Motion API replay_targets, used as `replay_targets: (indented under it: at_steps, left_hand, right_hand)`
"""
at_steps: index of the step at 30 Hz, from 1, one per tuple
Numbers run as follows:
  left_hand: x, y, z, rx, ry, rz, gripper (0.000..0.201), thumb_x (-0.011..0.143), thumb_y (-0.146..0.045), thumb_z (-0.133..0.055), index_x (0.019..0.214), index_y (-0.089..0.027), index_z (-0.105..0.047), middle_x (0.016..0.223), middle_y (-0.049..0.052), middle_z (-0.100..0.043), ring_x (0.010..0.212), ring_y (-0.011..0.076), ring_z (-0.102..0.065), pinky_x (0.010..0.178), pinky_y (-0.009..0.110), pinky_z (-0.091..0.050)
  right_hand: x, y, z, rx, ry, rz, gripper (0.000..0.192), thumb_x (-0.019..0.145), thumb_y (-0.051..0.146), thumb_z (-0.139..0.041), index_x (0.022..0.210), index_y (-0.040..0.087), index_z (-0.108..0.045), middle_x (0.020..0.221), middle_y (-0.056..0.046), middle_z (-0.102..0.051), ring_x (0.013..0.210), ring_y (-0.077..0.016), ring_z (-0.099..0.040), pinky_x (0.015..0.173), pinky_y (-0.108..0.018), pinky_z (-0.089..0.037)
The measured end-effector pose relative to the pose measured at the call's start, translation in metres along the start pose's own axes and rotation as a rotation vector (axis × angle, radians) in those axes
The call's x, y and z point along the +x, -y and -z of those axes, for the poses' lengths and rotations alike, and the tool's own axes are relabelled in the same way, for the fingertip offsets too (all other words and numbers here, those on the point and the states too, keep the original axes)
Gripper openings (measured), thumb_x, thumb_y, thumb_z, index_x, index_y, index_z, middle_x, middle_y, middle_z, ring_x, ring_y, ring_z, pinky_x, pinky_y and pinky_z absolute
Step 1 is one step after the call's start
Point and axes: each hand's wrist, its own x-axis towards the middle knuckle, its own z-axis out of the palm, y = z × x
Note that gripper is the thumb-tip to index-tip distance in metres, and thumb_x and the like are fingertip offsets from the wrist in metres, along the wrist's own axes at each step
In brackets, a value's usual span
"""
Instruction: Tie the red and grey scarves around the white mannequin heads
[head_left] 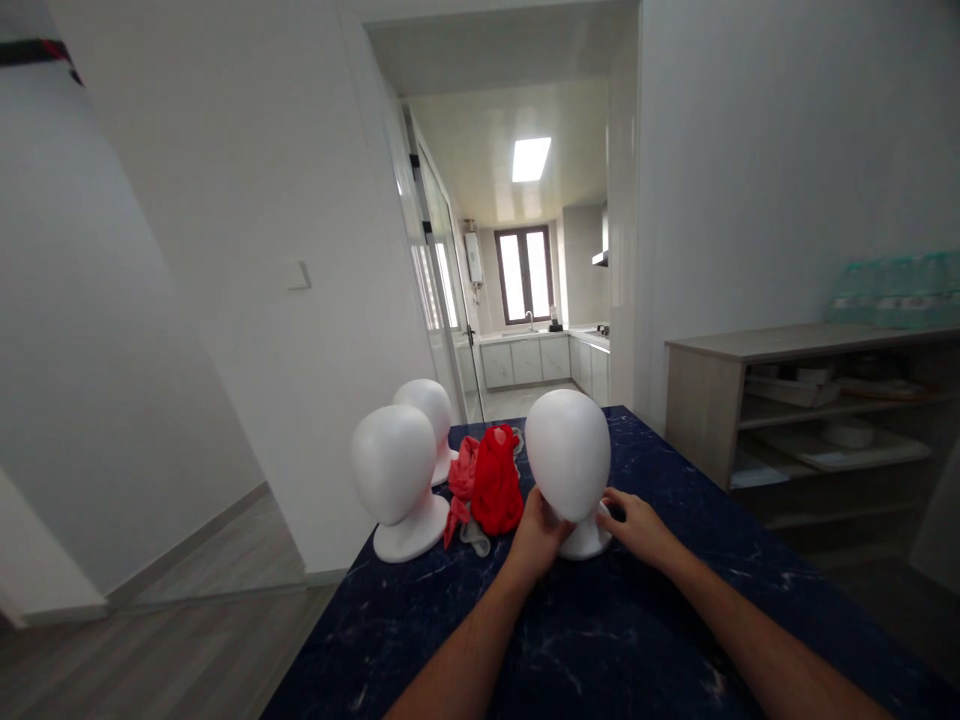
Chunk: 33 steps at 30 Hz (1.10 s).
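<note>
both hands on the near foam head (568,455), upright on the dark bench (600,640): left hand (538,535) fingers wrapped at its neck, right hand (637,525) fingers seemingly touching its base. red cloth (495,480) just left.

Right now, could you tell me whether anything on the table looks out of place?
Only the red cloth: it lies crumpled in a heap between the foam heads. All three heads stand upright; both hands grip the nearest head at its neck.
</note>
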Motion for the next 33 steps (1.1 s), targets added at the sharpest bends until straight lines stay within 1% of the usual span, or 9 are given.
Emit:
replay_targets:
  at_steps: [6, 10, 13, 16, 18, 21, 26, 29, 33]
  left_hand:
    - [-0.002, -0.009, -0.003, -0.018, -0.016, 0.036, 0.079, 0.075, -0.037, -0.086, 0.143, -0.018, -0.051, 0.142, 0.018, -0.064, 0.133, 0.0337, -0.060, 0.114, 0.051, -0.045]
    - [0.001, -0.021, 0.001, 0.030, 0.016, 0.045, 0.071, 0.076, -0.021, -0.076, 0.143, -0.019, -0.053, 0.140, 0.014, -0.066, 0.132, 0.0324, -0.060, 0.114, 0.049, -0.046]
    - [0.005, -0.031, 0.013, 0.274, -0.097, 0.008, 0.067, 0.077, -0.011, -0.065, 0.142, -0.019, -0.057, 0.146, 0.014, -0.061, 0.141, 0.0318, -0.052, 0.121, 0.047, -0.037]
    - [0.007, -0.038, 0.034, 0.746, -0.244, 0.027, 0.065, 0.079, -0.008, -0.061, 0.143, -0.018, -0.057, 0.144, 0.016, -0.061, 0.139, 0.0320, -0.051, 0.119, 0.046, -0.036]
    - [0.006, -0.039, 0.047, 1.061, -0.261, 0.108, 0.053, 0.084, -0.012, -0.061, 0.137, -0.017, -0.060, 0.134, 0.017, -0.064, 0.130, 0.0334, -0.056, 0.112, 0.048, -0.040]
    - [0.003, -0.036, 0.060, 1.341, -0.232, 0.234, 0.036, 0.088, -0.027, -0.068, 0.120, -0.012, -0.065, 0.121, 0.017, -0.066, 0.119, 0.0359, -0.060, 0.102, 0.048, -0.044]
    - [0.001, -0.027, 0.064, 1.484, -0.228, 0.310, 0.041, 0.088, -0.040, -0.072, 0.118, -0.012, -0.063, 0.120, 0.016, -0.065, 0.117, 0.0344, -0.060, 0.098, 0.044, -0.044]
    - [0.001, -0.024, 0.064, 1.517, -0.232, 0.324, 0.036, 0.091, -0.039, -0.069, 0.116, -0.012, -0.065, 0.120, 0.017, -0.065, 0.116, 0.0342, -0.061, 0.097, 0.044, -0.043]
    - [0.002, -0.023, 0.068, 1.526, -0.189, 0.327, 0.029, 0.094, -0.033, -0.063, 0.116, -0.015, -0.067, 0.122, 0.017, -0.065, 0.117, 0.0341, -0.060, 0.096, 0.044, -0.042]
  right_hand:
    - [0.000, -0.005, -0.003, -0.076, -0.011, -0.043, 0.040, 0.089, 0.039, -0.061, 0.125, 0.026, -0.073, 0.117, -0.006, -0.077, 0.114, -0.0285, -0.067, 0.100, -0.040, -0.048]
    - [0.002, -0.006, -0.001, -0.036, -0.027, -0.072, 0.039, 0.087, 0.038, -0.061, 0.122, 0.026, -0.073, 0.116, -0.006, -0.077, 0.111, -0.0273, -0.069, 0.098, -0.038, -0.049]
    - [0.004, -0.008, 0.006, -0.012, -0.166, -0.158, 0.031, 0.087, 0.037, -0.056, 0.107, 0.024, -0.075, 0.109, -0.007, -0.079, 0.104, -0.0266, -0.072, 0.092, -0.036, -0.050]
    - [0.005, -0.011, 0.015, -0.015, -0.307, -0.290, 0.033, 0.091, 0.043, -0.048, 0.097, 0.023, -0.074, 0.085, -0.006, -0.078, 0.083, -0.0263, -0.073, 0.075, -0.034, -0.050]
    - [0.006, -0.013, 0.019, -0.025, -0.372, -0.337, 0.036, 0.092, 0.047, -0.046, 0.097, 0.023, -0.072, 0.079, -0.007, -0.077, 0.076, -0.0264, -0.072, 0.069, -0.034, -0.047]
    - [0.006, -0.018, 0.018, -0.035, -0.426, -0.328, 0.035, 0.092, 0.045, -0.046, 0.097, 0.022, -0.071, 0.092, -0.009, -0.078, 0.082, -0.0265, -0.072, 0.070, -0.033, -0.046]
    - [0.007, -0.018, 0.014, -0.037, -0.398, -0.361, 0.029, 0.091, 0.043, -0.049, 0.097, 0.022, -0.069, 0.090, -0.008, -0.078, 0.083, -0.0250, -0.073, 0.070, -0.031, -0.045]
    - [0.006, -0.016, 0.014, -0.041, -0.388, -0.382, 0.029, 0.090, 0.043, -0.051, 0.099, 0.022, -0.068, 0.084, -0.006, -0.076, 0.076, -0.0237, -0.071, 0.068, -0.030, -0.044]
    - [0.005, -0.012, 0.015, -0.031, -0.376, -0.384, 0.029, 0.090, 0.044, -0.051, 0.099, 0.022, -0.068, 0.078, -0.005, -0.074, 0.070, -0.0227, -0.069, 0.065, -0.030, -0.042]
